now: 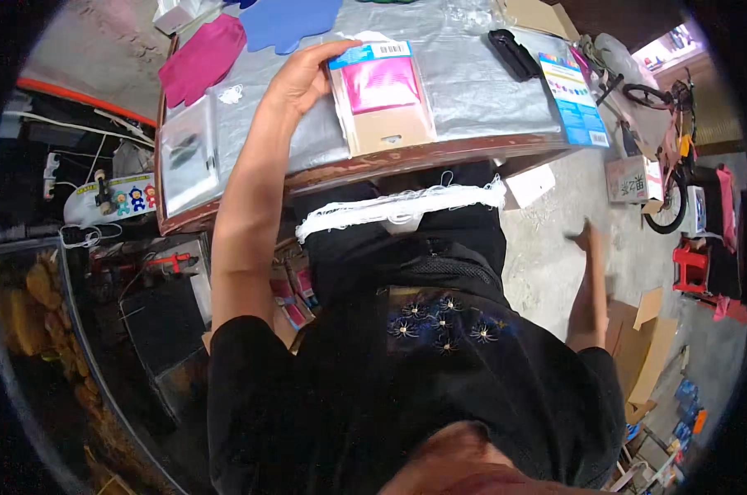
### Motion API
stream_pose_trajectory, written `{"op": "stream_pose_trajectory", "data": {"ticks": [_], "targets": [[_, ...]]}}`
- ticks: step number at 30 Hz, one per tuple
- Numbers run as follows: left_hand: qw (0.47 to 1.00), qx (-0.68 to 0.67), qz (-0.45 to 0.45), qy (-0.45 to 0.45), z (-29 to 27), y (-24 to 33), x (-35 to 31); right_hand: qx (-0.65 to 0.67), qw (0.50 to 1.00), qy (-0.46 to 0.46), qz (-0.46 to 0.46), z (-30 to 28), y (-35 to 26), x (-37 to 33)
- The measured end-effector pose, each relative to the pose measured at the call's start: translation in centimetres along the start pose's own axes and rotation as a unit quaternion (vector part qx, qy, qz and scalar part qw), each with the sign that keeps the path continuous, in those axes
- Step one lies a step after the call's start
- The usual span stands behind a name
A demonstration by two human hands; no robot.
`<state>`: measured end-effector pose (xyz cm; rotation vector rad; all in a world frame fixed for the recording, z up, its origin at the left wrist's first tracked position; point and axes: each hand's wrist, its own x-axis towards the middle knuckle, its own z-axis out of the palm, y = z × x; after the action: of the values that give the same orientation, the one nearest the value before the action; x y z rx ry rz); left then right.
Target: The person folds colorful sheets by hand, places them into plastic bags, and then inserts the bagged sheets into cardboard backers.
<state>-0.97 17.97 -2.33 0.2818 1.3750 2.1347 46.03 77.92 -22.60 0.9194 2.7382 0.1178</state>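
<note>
My left hand [302, 78] has its fingers closed on the upper left corner of a flat clear packet [380, 95]. The packet has a blue and white header, a bright pink folded piece inside and a brown card backing. Its lower end reaches the near edge of the table [307, 157]. Low on the right, away from the table, my right hand [586, 237] hangs over the floor, its fingers smeared by motion. A bundle of white string [402, 206] lies across my lap.
A magenta glove-like piece [204, 58], a blue piece [287, 21], clear plastic sleeves [189, 153], a black tool [514, 55] and a blue printed card [573, 99] lie on the table. An open cardboard box [642, 351] and a bicycle [675, 194] stand at right.
</note>
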Motion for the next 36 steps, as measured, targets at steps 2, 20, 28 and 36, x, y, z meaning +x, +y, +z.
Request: {"op": "stream_pose_trajectory", "data": {"ticks": [2,20,28,36], "targets": [[0.997,0.058,-0.057,-0.007,-1.1,-0.3,0.2,0.12,0.984,-0.029,0.129,2.0,-1.7,0.5],[0.805,0.556,0.198,0.068,-3.8,-2.3,0.8,0.272,0.752,-0.525,-0.291,-15.2,-22.3,-8.8],[0.83,0.528,0.181,0.013,-4.7,-1.7,0.6,0.264,0.693,-0.536,-0.403,-32.5,-30.4,-6.2],[0.83,0.524,0.189,-0.008,-5.2,-2.3,0.6,0.332,0.789,0.106,-0.506,-34.5,-39.1,-1.1]]}}
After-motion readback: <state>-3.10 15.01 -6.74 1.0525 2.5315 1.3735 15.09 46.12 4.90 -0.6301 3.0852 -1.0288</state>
